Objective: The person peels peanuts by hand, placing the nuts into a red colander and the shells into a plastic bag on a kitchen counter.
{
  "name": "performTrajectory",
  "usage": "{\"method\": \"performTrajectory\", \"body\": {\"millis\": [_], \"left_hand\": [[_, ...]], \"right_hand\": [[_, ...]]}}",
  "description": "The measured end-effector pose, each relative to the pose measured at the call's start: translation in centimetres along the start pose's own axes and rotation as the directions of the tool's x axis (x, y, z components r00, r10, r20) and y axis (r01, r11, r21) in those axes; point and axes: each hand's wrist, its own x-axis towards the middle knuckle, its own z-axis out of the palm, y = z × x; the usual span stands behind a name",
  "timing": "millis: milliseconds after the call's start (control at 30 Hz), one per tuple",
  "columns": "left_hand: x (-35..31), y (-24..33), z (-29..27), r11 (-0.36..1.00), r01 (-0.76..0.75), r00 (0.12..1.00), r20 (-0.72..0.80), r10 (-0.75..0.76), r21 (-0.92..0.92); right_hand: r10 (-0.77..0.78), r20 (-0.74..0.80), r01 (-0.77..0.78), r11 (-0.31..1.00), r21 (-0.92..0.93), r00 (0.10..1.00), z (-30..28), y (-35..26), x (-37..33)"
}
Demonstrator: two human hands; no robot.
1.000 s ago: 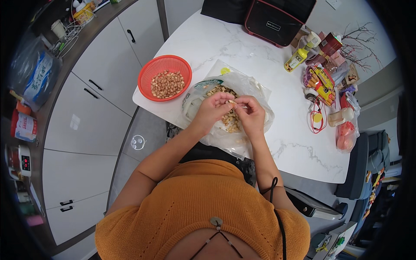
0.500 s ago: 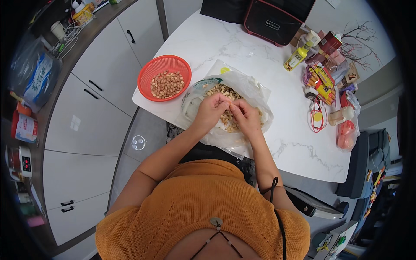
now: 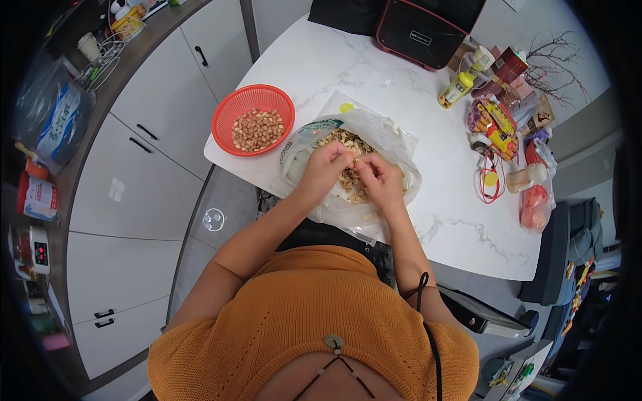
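Note:
Over an open white plastic bag (image 3: 314,208) my left hand (image 3: 326,170) and my right hand (image 3: 379,179) meet fingertip to fingertip. Both are closed in a pinch on a small pale peanut (image 3: 357,163), mostly covered by the fingers. Tan peanut shells (image 3: 354,190) fill the bag beneath my hands. To the left of the bag, a red plastic basket (image 3: 221,120) holds many shelled reddish-brown peanuts (image 3: 258,130).
The white marble-look table (image 3: 468,227) carries a dark red-trimmed appliance (image 3: 414,37) at the back. Toward the right stand a yellow bottle (image 3: 461,85), a yellow-red snack pack (image 3: 496,127), a red cable (image 3: 491,187) and a bag with red contents (image 3: 535,207). White cabinets (image 3: 134,174) run along the left.
My fingers have shifted slightly around the peanut, and a pale bit of it shows more between the fingertips. The basket and bag stay in place.

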Motion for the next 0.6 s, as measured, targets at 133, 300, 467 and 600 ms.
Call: {"method": "performTrajectory", "body": {"millis": [133,300,467,600], "left_hand": [[0.6,0.6,-1.4,0.982,0.187,0.981,0.050,-0.186,-0.015],[0.4,0.5,-0.4,0.998,0.048,0.997,0.053,-0.049,0.032],[0.0,1.4,0.3,0.999,0.005,0.999,0.041,-0.007,0.053],[0.6,-0.6,-0.4,0.988,-0.056,0.997,0.058,0.049,0.143]], "right_hand": [[0.086,0.072,-0.101,0.961,0.256,0.994,-0.5,1.6,-0.2],[0.133,0.055,-0.143,0.917,0.372,0.990,-0.4,1.9,-0.2],[0.116,0.010,-0.110,0.903,0.415,0.993,-0.6,2.8,-0.2],[0.105,0.002,-0.098,0.919,0.381,0.994,-0.4,2.9,-0.1]]}}
